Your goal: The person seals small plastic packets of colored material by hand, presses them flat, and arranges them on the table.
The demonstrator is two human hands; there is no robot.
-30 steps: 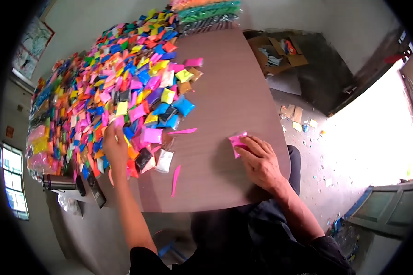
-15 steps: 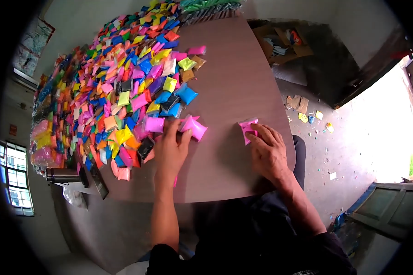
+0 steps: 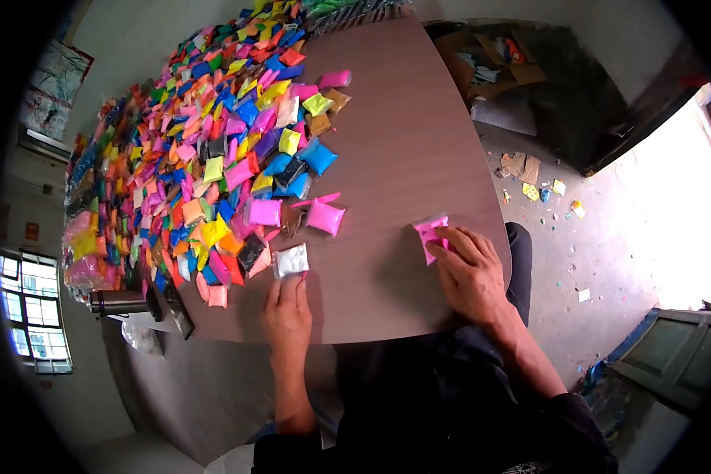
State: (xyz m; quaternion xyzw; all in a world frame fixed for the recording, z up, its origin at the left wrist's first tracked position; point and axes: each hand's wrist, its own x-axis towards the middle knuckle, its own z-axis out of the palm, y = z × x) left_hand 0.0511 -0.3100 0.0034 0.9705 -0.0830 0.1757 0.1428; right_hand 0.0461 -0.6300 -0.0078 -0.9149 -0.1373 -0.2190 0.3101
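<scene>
My right hand (image 3: 474, 272) pinches a small pink packet (image 3: 430, 235) above the right side of the table. Near the front edge, my left hand (image 3: 287, 312) has its fingers drawn together around a thin pink strip (image 3: 305, 276), mostly hidden, with only its tip showing. Just beyond those fingertips lies a clear packet with white contents (image 3: 291, 261). Two pink packets lie farther up, one (image 3: 263, 212) at the pile's edge and another (image 3: 324, 217) to its right. A slim pink piece (image 3: 321, 199) rests behind the second.
A large pile of colourful packets (image 3: 205, 158) covers the left of the table (image 3: 395, 118). A metal flask (image 3: 118, 303) and a dark flat object (image 3: 178, 312) lie at the front left. An open cardboard box (image 3: 490, 67) stands beyond the right edge, with scraps on the floor.
My left hand has moved back toward the table's front edge, leaving the pink packets and uncovering the white one. My right hand still holds its pink packet. The view has shifted slightly.
</scene>
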